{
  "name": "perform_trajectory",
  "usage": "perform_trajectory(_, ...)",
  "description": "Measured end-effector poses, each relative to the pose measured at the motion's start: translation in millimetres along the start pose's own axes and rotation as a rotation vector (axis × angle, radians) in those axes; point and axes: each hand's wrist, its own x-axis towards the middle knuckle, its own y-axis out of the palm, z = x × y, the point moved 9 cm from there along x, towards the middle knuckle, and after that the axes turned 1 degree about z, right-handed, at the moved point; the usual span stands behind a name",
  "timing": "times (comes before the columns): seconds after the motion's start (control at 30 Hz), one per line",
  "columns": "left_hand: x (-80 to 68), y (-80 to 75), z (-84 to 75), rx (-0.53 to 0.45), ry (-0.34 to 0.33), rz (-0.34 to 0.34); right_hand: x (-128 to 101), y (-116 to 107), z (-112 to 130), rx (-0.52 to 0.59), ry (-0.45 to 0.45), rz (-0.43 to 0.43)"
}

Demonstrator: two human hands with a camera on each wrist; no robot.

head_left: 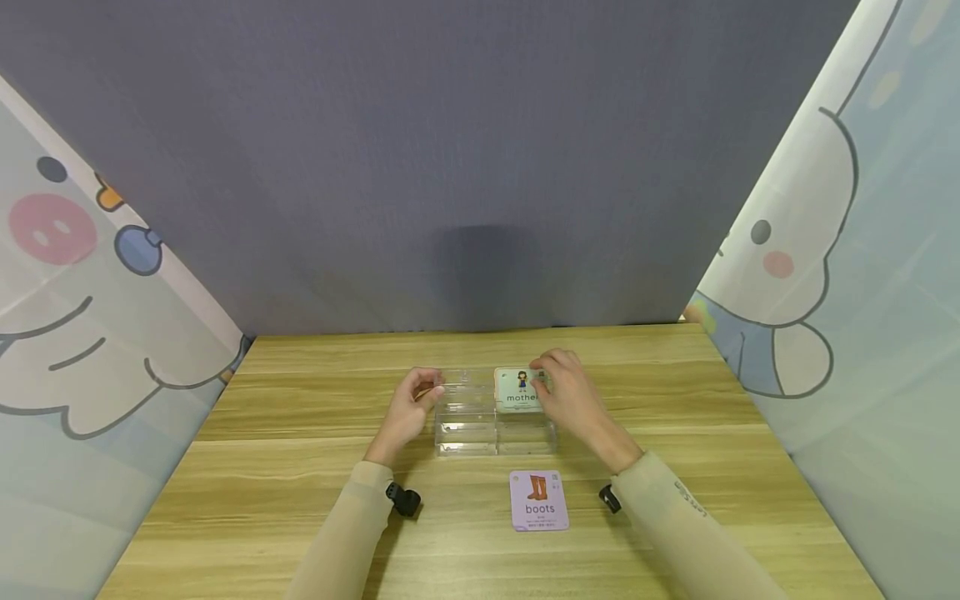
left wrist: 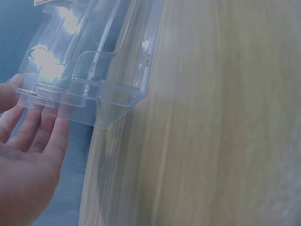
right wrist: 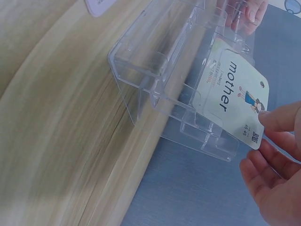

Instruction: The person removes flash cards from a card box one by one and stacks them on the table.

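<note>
My right hand (head_left: 567, 392) pinches the "mother" card (head_left: 519, 389) by its far corner, the card partly seated in the back right slot of the clear card holder (head_left: 487, 417) at mid-frame. My left hand (head_left: 408, 408) rests relaxed fingers against the holder's left end. I'd judge one card nearly placed, with the "boots" card (head_left: 538, 500) lying just below the holder, not yet taken. The wooden table (head_left: 300, 467) has open room on both sides; its back edge meets the grey wall
</note>
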Motion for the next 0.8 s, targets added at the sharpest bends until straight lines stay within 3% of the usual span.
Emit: perform_trajectory(0.8,-0.7,0.0,-1.5,-0.001,0.011,0.003,4.6,7.4,-1.4,-0.03,-0.031,0.025)
